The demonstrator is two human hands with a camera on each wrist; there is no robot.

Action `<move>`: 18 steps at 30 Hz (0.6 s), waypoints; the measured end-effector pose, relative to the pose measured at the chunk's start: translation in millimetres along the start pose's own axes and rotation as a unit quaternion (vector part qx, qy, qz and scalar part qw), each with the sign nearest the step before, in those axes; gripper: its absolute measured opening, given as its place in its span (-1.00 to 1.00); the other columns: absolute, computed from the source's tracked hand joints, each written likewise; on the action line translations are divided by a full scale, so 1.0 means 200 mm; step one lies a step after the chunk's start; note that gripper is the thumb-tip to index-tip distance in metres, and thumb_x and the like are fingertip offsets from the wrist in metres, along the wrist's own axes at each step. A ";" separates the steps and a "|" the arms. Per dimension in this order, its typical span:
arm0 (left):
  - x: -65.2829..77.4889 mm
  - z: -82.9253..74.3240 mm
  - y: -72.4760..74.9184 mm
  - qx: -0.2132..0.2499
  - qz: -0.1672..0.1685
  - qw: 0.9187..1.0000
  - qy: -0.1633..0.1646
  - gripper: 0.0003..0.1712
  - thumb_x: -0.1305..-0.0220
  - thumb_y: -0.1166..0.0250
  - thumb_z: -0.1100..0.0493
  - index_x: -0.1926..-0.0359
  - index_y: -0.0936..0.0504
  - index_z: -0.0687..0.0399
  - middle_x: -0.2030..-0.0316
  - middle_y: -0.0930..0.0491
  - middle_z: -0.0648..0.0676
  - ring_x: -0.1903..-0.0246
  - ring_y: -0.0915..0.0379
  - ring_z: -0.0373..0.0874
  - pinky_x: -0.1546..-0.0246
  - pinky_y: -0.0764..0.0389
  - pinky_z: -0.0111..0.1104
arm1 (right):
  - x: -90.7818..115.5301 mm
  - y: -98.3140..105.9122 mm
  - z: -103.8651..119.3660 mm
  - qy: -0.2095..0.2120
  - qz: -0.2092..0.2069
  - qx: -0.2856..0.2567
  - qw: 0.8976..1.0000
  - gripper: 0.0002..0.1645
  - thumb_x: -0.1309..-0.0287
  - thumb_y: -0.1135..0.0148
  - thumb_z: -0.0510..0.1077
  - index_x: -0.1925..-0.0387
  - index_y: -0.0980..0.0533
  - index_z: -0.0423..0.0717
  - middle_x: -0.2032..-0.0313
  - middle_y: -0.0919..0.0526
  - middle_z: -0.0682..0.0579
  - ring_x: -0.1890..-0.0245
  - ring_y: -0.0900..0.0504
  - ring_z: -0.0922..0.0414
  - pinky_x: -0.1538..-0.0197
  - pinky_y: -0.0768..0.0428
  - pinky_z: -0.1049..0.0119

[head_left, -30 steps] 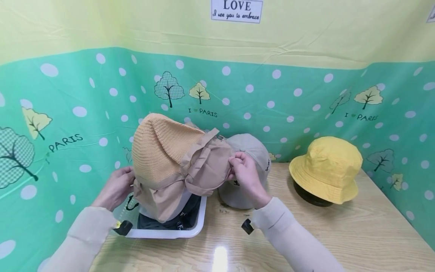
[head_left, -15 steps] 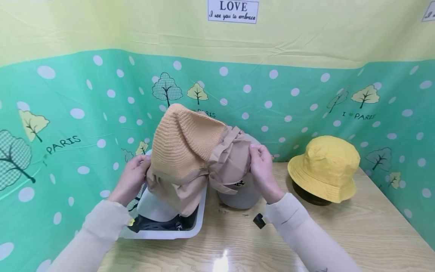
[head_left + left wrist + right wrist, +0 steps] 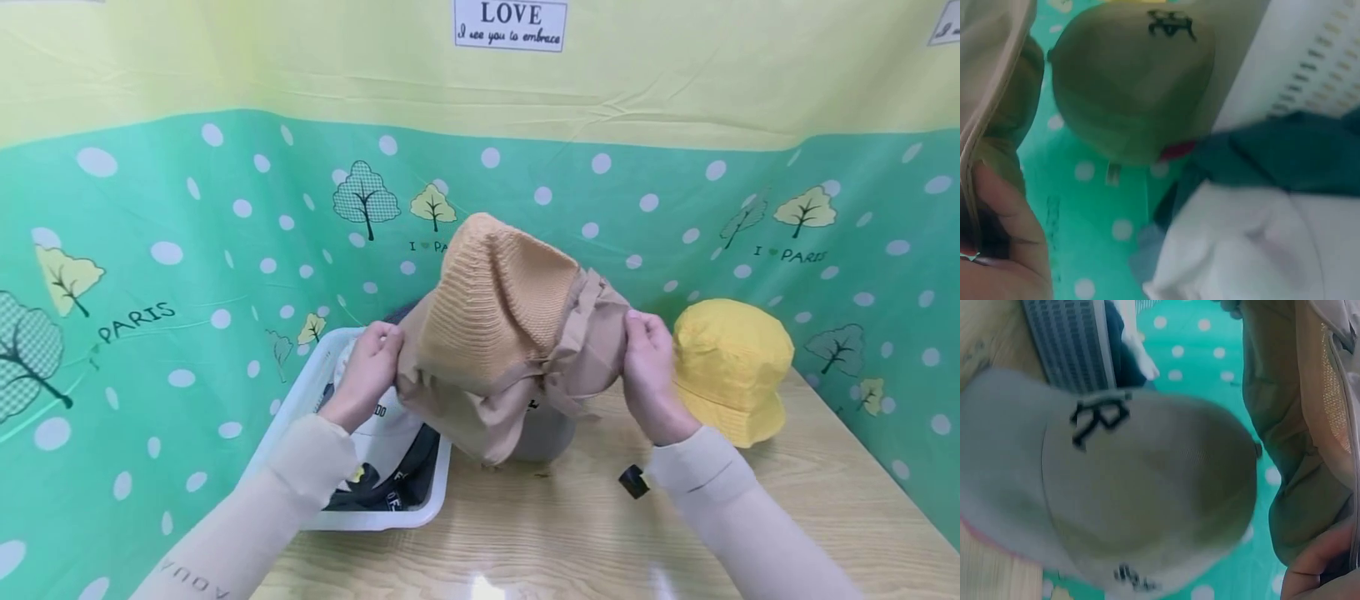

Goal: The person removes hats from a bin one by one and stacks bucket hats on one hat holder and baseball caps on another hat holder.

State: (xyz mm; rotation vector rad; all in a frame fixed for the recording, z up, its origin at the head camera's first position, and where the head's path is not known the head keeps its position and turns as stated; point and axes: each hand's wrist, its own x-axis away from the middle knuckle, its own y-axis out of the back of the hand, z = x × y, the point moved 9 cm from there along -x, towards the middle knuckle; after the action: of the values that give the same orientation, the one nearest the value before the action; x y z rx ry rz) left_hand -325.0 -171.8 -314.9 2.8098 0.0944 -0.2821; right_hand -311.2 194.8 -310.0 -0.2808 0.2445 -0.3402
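A tan sun hat [image 3: 495, 325] with a knitted crown, a soft beige fabric brim and a bow is held up in the head view. My left hand [image 3: 369, 371] pinches the brim at its left side, thumb on top. On the opposite side my right hand [image 3: 652, 375] grips the brim near the bow. Behind and below hangs partly hidden a grey baseball cap [image 3: 551, 433]; the right wrist view shows the cap [image 3: 1154, 481] with dark lettering. Part of the hat's underside [image 3: 1297, 425] shows there too, beside my right hand [image 3: 1325, 569].
At the left stands a white basket [image 3: 375, 522] holding a white cap [image 3: 390, 442] and dark hats [image 3: 405, 492]. A yellow bucket hat [image 3: 735, 358] sits at the right on the wooden table [image 3: 555, 533]. A green dotted curtain [image 3: 225, 192] encloses the back and sides.
Both hands have carried the sun hat rightward, from above the basket to in front of the grey cap. More of the basket's white cap now shows.
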 end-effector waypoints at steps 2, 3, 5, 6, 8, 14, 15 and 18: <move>-0.01 -0.03 -0.06 -0.011 -0.006 1.000 -0.013 -0.71 -0.50 0.12 0.11 0.22 -0.38 0.26 0.40 -0.40 0.11 0.42 -0.38 -0.15 0.39 -0.46 -0.36 | -0.02 0.06 0.02 -0.003 -0.012 0.000 1.000 -0.77 -0.43 0.07 -0.07 0.32 -0.36 -0.11 0.41 -0.43 0.14 0.38 -0.45 0.29 0.33 -0.44 0.50; -0.02 -0.05 -0.09 -0.015 -0.007 1.000 -0.021 -0.70 -0.50 0.11 0.11 0.24 -0.40 0.26 0.40 -0.40 0.11 0.41 -0.37 -0.14 0.38 -0.45 -0.36 | -0.03 0.09 0.03 -0.005 -0.017 -0.003 1.000 -0.74 -0.43 0.07 -0.05 0.35 -0.37 -0.12 0.43 -0.44 0.14 0.39 -0.47 0.29 0.34 -0.46 0.50; -0.02 -0.07 -0.15 -0.024 -0.012 0.999 -0.035 -0.69 -0.49 0.09 0.11 0.27 -0.44 0.25 0.40 -0.41 0.10 0.39 -0.37 -0.14 0.36 -0.44 -0.35 | -0.05 0.15 0.05 -0.007 -0.020 -0.006 1.000 -0.69 -0.43 0.07 -0.04 0.40 -0.37 -0.14 0.49 -0.46 0.14 0.44 -0.49 0.29 0.38 -0.48 0.49; -0.02 -0.09 -0.17 -0.026 -0.016 0.999 -0.042 -0.69 -0.48 0.07 0.12 0.30 -0.46 0.25 0.41 -0.41 0.10 0.38 -0.36 -0.15 0.36 -0.43 -0.36 | -0.06 0.17 0.06 -0.009 -0.021 -0.010 1.000 -0.67 -0.43 0.07 -0.04 0.42 -0.37 -0.15 0.51 -0.46 0.13 0.47 -0.50 0.28 0.40 -0.49 0.49; -0.03 -0.11 -0.23 -0.019 -0.015 0.999 -0.046 -0.69 -0.48 0.06 0.13 0.32 -0.47 0.24 0.44 -0.40 0.11 0.46 -0.36 -0.14 0.45 -0.44 -0.34 | -0.07 0.23 0.07 -0.014 -0.022 -0.022 0.999 -0.66 -0.43 0.06 -0.04 0.44 -0.38 -0.16 0.51 -0.48 0.12 0.47 -0.51 0.27 0.42 -0.50 0.48; -0.03 -0.16 -0.37 0.011 -0.005 0.998 -0.054 -0.71 -0.48 0.04 0.13 0.30 -0.48 0.22 0.42 -0.41 0.10 0.48 -0.37 -0.15 0.48 -0.45 -0.35 | -0.10 0.36 0.10 -0.023 -0.023 -0.012 0.999 -0.66 -0.43 0.08 0.00 0.38 -0.38 -0.17 0.42 -0.51 0.10 0.42 -0.54 0.26 0.41 -0.54 0.48; -0.03 -0.16 -0.39 0.014 0.000 0.998 -0.055 -0.72 -0.48 0.05 0.13 0.29 -0.48 0.21 0.41 -0.41 0.10 0.46 -0.37 -0.14 0.46 -0.46 -0.34 | -0.11 0.38 0.11 -0.024 -0.027 -0.006 0.999 -0.65 -0.43 0.08 0.01 0.37 -0.38 -0.16 0.41 -0.52 0.11 0.42 -0.54 0.27 0.40 -0.54 0.48; -0.04 -0.17 -0.45 0.018 0.006 0.998 -0.059 -0.73 -0.48 0.05 0.12 0.26 -0.48 0.19 0.40 -0.42 0.09 0.38 -0.38 -0.12 0.35 -0.45 -0.32 | -0.12 0.44 0.12 -0.024 -0.038 -0.012 0.999 -0.67 -0.43 0.08 0.00 0.36 -0.37 -0.16 0.36 -0.52 0.10 0.39 -0.56 0.26 0.38 -0.56 0.47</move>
State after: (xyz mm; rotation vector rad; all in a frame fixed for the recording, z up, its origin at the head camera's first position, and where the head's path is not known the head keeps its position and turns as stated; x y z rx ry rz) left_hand -335.0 -75.5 -308.5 2.8205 0.0453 -0.4511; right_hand -301.4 288.8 -310.0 -0.3225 0.1900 -0.4062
